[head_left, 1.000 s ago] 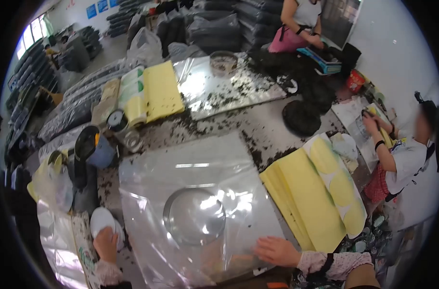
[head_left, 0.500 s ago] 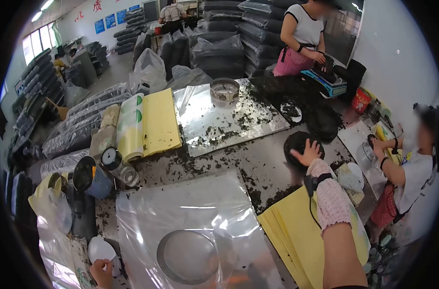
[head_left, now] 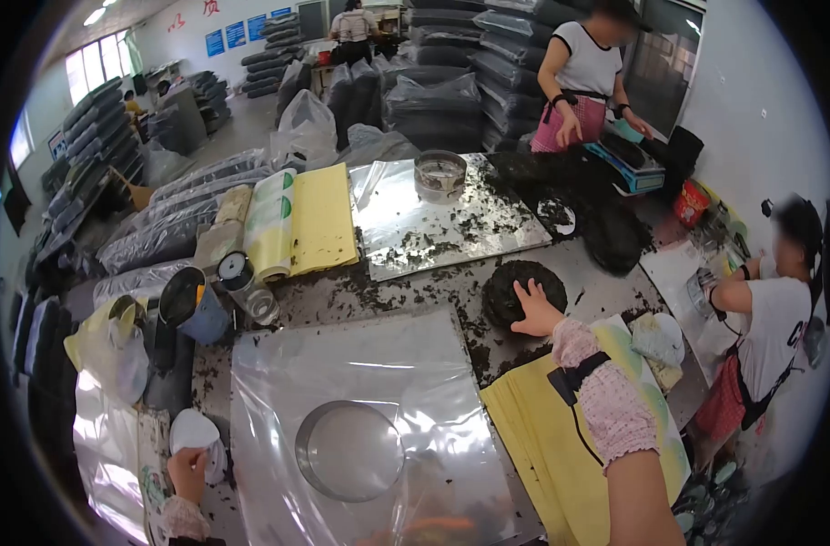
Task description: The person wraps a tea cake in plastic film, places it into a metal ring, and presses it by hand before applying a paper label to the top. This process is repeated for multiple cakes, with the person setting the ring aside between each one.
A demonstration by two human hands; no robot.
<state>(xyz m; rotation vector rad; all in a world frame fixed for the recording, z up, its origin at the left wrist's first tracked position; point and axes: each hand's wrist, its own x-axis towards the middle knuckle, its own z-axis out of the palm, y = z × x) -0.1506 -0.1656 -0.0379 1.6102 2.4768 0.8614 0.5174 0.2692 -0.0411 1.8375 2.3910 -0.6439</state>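
My right hand lies with spread fingers over the near right side of a round, dark, flaky cake that looks like dried seaweed, gripping it on the table. At the lower left, my left hand has its fingers pinched at the edge of a white round sheet. Between the hands, a metal ring stands on clear plastic film over a flat board. Under my right forearm sits a stack of yellow printed bags.
Beyond are a flake-strewn metal tray with a second ring, more yellow bags, a glass jar and a blue cup. A dark heap lies at the back. Two co-workers work at the far side and right.
My right hand has brought the dark cake leftward across the table, towards the board. My left hand stays at the white sheet. The far co-worker's hands have come off the scale.
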